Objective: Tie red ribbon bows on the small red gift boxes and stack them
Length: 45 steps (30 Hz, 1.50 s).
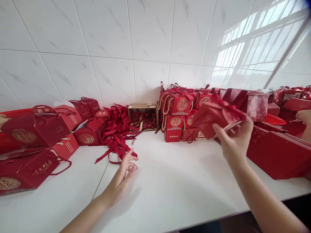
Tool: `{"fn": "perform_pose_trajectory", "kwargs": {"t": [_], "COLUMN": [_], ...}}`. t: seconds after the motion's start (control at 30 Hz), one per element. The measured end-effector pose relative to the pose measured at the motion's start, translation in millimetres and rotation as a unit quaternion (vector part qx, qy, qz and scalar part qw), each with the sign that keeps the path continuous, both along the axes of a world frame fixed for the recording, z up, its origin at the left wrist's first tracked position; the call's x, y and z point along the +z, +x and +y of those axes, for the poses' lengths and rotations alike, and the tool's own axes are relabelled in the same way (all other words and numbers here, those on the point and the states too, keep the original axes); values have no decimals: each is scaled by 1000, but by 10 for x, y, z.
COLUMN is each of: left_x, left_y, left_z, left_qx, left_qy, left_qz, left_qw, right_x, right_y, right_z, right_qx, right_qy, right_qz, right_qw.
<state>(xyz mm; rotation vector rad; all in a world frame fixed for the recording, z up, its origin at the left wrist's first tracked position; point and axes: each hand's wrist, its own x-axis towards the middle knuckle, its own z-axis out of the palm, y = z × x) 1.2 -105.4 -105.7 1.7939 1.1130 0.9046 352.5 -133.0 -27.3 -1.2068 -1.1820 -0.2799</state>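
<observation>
My right hand (234, 137) grips a red gift box (211, 118) with a ribbon bow on top, lifted off the table and tilted. The box is slightly blurred and overlaps the stacked gift boxes (175, 121) behind it, which have gold round emblems and rope handles. With fingers loosely extended and nothing in them, my left hand (122, 176) hovers over the white table (165, 174). Just beyond its fingertips lies a loose pile of red ribbons (116, 129).
A cardboard box (143, 106) holding ribbon strips stands against the tiled wall. Larger red boxes (34, 127) crowd the left side. On the right are a big red carton (274, 155), a red plastic dish (274, 119) and part of another person's arm (306, 124).
</observation>
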Motion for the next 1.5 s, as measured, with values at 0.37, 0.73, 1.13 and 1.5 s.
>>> {"fn": "perform_pose_trajectory", "kwargs": {"t": [0.37, 0.73, 1.13, 1.5], "left_x": [-149, -153, -148, -156], "left_y": [-8, -2, 31, 23], "left_z": [-17, -14, -18, -13], "left_qx": [-27, -40, -51, -50], "left_qy": [-32, -39, -51, -28], "left_qz": [32, 35, 48, 63], "left_qw": [999, 998, 996, 996], "right_x": [447, 269, 189, -228], "right_y": [416, 196, 127, -484], "right_z": [1210, 1567, 1776, 1444], "right_qx": [-86, -65, -147, -146], "right_qy": [-20, -70, -106, 26], "right_qz": [40, 25, -46, -289], "right_qw": [995, 995, 982, 946]}}
